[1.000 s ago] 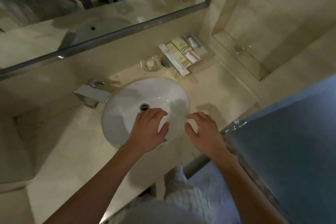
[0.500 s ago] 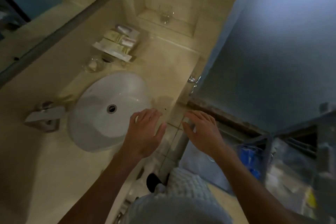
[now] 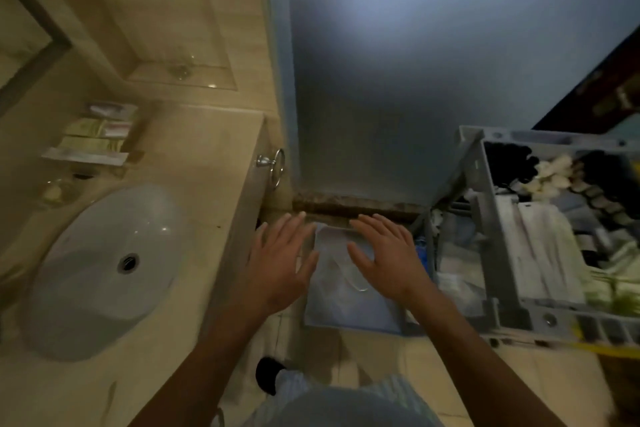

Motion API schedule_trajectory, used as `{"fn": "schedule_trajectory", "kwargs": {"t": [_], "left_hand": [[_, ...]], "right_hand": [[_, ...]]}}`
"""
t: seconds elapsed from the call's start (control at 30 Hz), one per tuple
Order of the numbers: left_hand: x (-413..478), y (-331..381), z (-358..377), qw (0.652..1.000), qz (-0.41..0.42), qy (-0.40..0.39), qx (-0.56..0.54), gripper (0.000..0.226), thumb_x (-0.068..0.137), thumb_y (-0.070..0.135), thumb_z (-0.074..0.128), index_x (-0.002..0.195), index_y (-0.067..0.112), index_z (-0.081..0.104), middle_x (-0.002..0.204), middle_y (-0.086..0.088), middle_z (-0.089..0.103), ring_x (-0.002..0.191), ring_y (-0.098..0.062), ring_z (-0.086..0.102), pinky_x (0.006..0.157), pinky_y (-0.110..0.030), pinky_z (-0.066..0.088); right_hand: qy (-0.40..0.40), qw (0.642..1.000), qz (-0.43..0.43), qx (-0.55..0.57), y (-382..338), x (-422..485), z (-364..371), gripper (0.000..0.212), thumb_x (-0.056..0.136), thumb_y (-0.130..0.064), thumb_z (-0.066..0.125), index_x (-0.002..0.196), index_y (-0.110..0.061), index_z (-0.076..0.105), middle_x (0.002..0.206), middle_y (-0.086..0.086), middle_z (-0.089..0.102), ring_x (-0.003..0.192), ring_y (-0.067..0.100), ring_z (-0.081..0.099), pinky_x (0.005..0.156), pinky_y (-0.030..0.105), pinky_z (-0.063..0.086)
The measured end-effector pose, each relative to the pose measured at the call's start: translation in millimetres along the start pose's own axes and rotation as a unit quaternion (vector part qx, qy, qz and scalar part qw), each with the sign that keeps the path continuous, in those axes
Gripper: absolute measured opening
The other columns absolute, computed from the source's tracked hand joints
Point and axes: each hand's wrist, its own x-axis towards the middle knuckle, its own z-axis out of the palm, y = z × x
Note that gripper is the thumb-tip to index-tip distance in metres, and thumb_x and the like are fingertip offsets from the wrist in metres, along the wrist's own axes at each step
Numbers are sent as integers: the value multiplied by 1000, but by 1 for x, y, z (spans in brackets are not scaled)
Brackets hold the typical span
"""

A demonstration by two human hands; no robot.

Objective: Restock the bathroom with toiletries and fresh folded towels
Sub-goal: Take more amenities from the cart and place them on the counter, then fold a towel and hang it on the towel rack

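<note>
My left hand (image 3: 278, 260) and my right hand (image 3: 386, 258) hang side by side with fingers spread and straight, holding nothing, above a white bin with a plastic liner (image 3: 349, 302) on the floor. Boxed toiletries (image 3: 93, 135) lie in a tray at the back left of the beige counter (image 3: 204, 163). At the right stands a grey service cart (image 3: 485, 211) with white folded linen and packets (image 3: 543, 246) in its top tray.
A white oval sink (image 3: 100, 270) is set into the counter at left. A chrome towel ring (image 3: 275, 166) hangs on the counter's end. A frosted glass panel (image 3: 433, 62) rises straight ahead. A wall niche (image 3: 183, 69) holds a glass.
The view has swung right, from the sink to the floor bin and the cart. Both hands stayed open and now hang past the counter's edge instead of over the basin.
</note>
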Motion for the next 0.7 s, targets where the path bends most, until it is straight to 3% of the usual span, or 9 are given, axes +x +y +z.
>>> {"fn": "schedule_trajectory", "kwargs": {"t": [0.1, 0.33, 0.57, 0.7], "left_hand": [[9, 50, 16, 1000, 19, 13, -4, 76, 88, 63, 4, 155, 32, 22, 165, 9, 12, 152, -9, 1, 123, -43, 0], [26, 166, 49, 993, 75, 65, -64, 61, 96, 52, 24, 148, 27, 41, 159, 6, 32, 149, -10, 20, 121, -36, 8], [43, 264, 82, 994, 104, 9, -44, 52, 102, 46, 33, 152, 32, 31, 162, 11, 21, 150, -6, 8, 123, -36, 0], [53, 300, 89, 985, 170, -11, -22, 60, 97, 56, 20, 150, 32, 34, 161, 12, 24, 150, -8, 12, 123, -38, 1]], "right_hand": [[16, 1000, 8, -8, 41, -24, -26, 53, 100, -53, 38, 150, -35, 34, 160, -10, 27, 150, 11, 10, 118, 33, 1], [52, 998, 20, 4, 142, -74, -79, 55, 100, -44, 44, 151, -29, 32, 160, -8, 27, 150, 10, 10, 118, 30, 4], [83, 994, 75, 12, 222, -125, -117, 58, 92, -46, 36, 148, -29, 39, 157, -6, 33, 149, 14, 16, 119, 34, 10], [103, 987, 122, 26, 251, -149, -130, 59, 92, -47, 35, 148, -27, 39, 157, -6, 33, 149, 14, 16, 119, 34, 9]]}}
